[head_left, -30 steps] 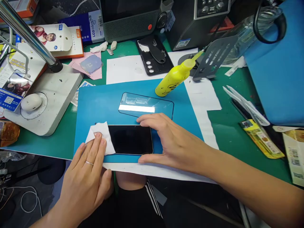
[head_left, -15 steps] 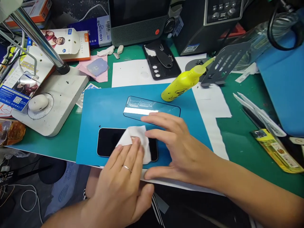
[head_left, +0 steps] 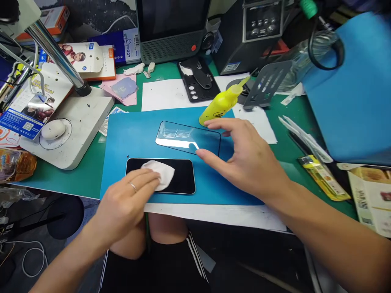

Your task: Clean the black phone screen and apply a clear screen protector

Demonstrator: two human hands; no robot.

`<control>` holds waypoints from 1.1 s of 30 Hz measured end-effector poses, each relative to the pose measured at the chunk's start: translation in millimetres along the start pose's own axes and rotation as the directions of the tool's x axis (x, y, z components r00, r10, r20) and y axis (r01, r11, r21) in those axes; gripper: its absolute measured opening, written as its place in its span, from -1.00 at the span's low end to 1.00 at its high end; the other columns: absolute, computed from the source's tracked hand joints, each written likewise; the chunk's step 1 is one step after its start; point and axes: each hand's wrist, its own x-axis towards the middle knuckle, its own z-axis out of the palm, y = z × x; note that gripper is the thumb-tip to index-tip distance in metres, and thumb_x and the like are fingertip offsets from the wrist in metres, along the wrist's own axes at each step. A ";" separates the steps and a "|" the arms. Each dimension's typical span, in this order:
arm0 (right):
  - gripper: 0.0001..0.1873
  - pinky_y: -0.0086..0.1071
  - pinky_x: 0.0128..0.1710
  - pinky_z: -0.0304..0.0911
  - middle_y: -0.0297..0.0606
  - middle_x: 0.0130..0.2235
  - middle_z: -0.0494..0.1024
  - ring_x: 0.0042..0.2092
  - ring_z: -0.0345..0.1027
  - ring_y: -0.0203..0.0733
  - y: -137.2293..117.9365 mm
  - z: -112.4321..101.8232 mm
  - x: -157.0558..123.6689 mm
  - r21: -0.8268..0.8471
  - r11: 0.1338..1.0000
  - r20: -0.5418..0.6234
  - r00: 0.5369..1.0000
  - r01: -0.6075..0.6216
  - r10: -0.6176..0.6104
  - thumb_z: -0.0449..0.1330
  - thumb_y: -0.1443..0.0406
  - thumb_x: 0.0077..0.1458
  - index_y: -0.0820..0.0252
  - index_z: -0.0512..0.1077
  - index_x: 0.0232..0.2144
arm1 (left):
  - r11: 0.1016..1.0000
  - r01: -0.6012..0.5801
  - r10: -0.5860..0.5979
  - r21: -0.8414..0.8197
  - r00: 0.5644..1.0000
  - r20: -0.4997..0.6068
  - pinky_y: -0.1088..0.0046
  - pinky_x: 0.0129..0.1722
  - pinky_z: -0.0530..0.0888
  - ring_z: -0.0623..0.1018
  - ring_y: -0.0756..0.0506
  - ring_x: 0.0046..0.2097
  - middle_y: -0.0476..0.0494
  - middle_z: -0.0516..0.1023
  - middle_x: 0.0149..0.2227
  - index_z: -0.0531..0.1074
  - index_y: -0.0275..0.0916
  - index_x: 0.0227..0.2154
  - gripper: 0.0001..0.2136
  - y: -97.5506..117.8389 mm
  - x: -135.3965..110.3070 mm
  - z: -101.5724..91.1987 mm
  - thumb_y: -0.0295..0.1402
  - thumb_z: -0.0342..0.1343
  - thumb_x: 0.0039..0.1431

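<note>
Where the bench (head_left: 82, 176) nears its left edge, I log one white stand (head_left: 73, 136). Next, one blue mat (head_left: 122, 136), its front edge near the bench's front edge. Left hand (head_left: 125, 203): fingers pressed together, holding one tissue (head_left: 165, 174) by its left end; thumb hidden from me. Phone (head_left: 184, 179): one, flat, dark face up, near the mat's front edge, left of its middle; the tissue lies across part of it. Glass (head_left: 185, 137): one, clear, black-bordered, on the mat behind the phone and apart from it, slightly askew. Bottle (head_left: 220, 106): one, yellow, toward the mat's back right corner, near the glass. Right hand (head_left: 249, 158): thumb and fingers spread about the glass's right end; touching it or just above, I cannot tell. Toward the bench's right edge: tweezers (head_left: 322, 152), then one yellow pack (head_left: 328, 179).

Progress, as I judge it: wiping in hand, not finished, since the tissue is not yet off the phone. Glass not on the phone. How much wiping is left, I cannot tell from my end.
</note>
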 end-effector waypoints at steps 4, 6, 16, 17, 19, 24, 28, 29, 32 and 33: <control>-0.41 0.09 0.04 0.51 0.00 0.05 0.60 0.08 0.51 0.23 9.1 2.6 -0.4 -0.081 0.992 0.078 0.992 -0.097 0.103 0.38 -0.02 0.19 0.16 0.42 0.12 | 0.977 0.193 -0.178 0.095 0.974 -0.142 0.14 0.28 0.59 0.67 -0.14 0.15 -0.11 0.70 0.09 0.61 -0.12 -0.01 -0.72 -42.0 9.0 -22.1 -0.52 0.02 0.47; -0.37 0.11 0.03 0.50 0.03 0.04 0.60 0.07 0.51 0.25 11.2 3.2 -1.0 -0.115 0.989 0.106 0.989 -0.093 0.105 0.37 -0.07 0.17 0.18 0.42 0.11 | 0.956 0.265 -0.242 0.123 0.954 -0.179 0.11 0.25 0.60 0.68 -0.18 0.15 -0.15 0.71 0.08 0.61 -0.14 -0.02 -0.78 -62.0 17.1 -24.5 -0.42 0.06 0.48; -0.48 0.05 -0.01 0.51 -0.02 -0.01 0.59 0.04 0.50 0.20 10.4 3.6 3.3 -0.124 0.992 0.135 0.990 -0.027 0.044 0.39 0.04 0.19 0.17 0.41 0.06 | 0.980 0.181 -0.193 0.077 0.959 0.205 -0.01 0.30 0.49 0.53 -0.30 0.31 -0.26 0.55 0.29 0.38 -0.20 0.33 -0.53 -70.9 59.7 -9.9 -0.15 0.08 0.46; -0.50 0.03 -0.01 0.51 -0.03 0.00 0.58 0.04 0.51 0.18 8.6 3.7 3.0 -0.137 0.991 0.121 0.992 -0.009 0.025 0.38 0.07 0.20 0.16 0.39 0.06 | 0.984 0.158 -0.176 0.085 0.945 0.276 -0.02 0.30 0.47 0.48 -0.34 0.35 -0.29 0.48 0.35 0.29 -0.22 0.39 -0.43 -72.5 69.4 -8.2 -0.12 0.12 0.43; -0.55 -0.01 0.00 0.52 -0.02 0.02 0.58 0.05 0.52 0.15 5.3 3.6 1.8 -0.182 0.982 0.098 0.995 0.052 -0.035 0.35 0.12 0.24 0.16 0.37 0.08 | 0.993 0.093 -0.113 0.071 0.917 0.383 -0.04 0.34 0.42 0.40 -0.38 0.41 -0.33 0.35 0.44 0.14 -0.23 0.47 -0.26 -77.7 89.3 -3.8 -0.07 0.22 0.34; -0.59 -0.09 -0.09 0.56 0.01 -0.02 0.64 -0.04 0.60 0.11 3.5 2.6 0.2 -0.305 0.934 0.044 0.982 0.188 -0.184 0.28 0.15 0.30 0.21 0.36 0.08 | 1.000 -0.014 0.004 0.020 0.899 0.438 -0.04 0.36 0.41 0.40 -0.40 0.41 -0.32 0.30 0.47 0.10 -0.20 0.48 -0.12 -86.1 119.6 3.6 -0.03 0.33 0.22; -0.62 -0.09 -0.09 0.58 0.00 -0.03 0.67 -0.03 0.63 0.09 2.8 -2.5 2.3 -0.249 0.943 0.000 0.974 0.219 -0.226 0.29 0.14 0.30 0.21 0.36 0.05 | 0.998 -0.059 0.044 0.022 0.905 0.424 -0.07 0.37 0.40 0.37 -0.42 0.44 -0.31 0.28 0.48 0.05 -0.14 0.51 -0.04 -83.1 112.8 -1.3 0.03 0.38 0.17; -0.63 -0.08 -0.06 0.59 0.00 -0.01 0.67 0.00 0.63 0.09 1.4 -4.6 2.6 -0.227 0.949 0.004 0.974 0.220 -0.225 0.29 0.14 0.30 0.19 0.36 0.03 | 0.998 -0.063 0.048 0.021 0.908 0.415 -0.07 0.39 0.39 0.33 -0.42 0.46 -0.31 0.23 0.50 0.01 -0.12 0.52 -0.01 -81.4 107.8 -3.6 0.02 0.39 0.17; -0.63 -0.05 0.01 0.59 -0.04 0.06 0.67 0.07 0.62 0.09 -5.9 -11.8 2.0 -0.139 0.972 0.034 0.982 0.189 -0.186 0.29 0.08 0.30 0.10 0.34 0.02 | 0.998 -0.062 0.050 0.019 0.922 0.383 -0.03 0.42 0.37 0.25 -0.40 0.51 -0.31 0.13 0.54 -0.10 -0.11 0.55 0.03 -73.5 88.6 -11.3 -0.01 0.40 0.19; -0.63 -0.04 0.03 0.59 -0.06 0.07 0.67 0.08 0.61 0.07 -8.7 -13.8 1.1 -0.109 0.981 0.045 0.987 0.161 -0.156 0.30 0.07 0.30 0.06 0.33 0.03 | 0.998 -0.058 0.047 0.019 0.927 0.373 -0.01 0.42 0.38 0.26 -0.38 0.50 -0.32 0.15 0.53 -0.09 -0.12 0.54 0.01 -70.0 81.4 -14.0 -0.01 0.39 0.21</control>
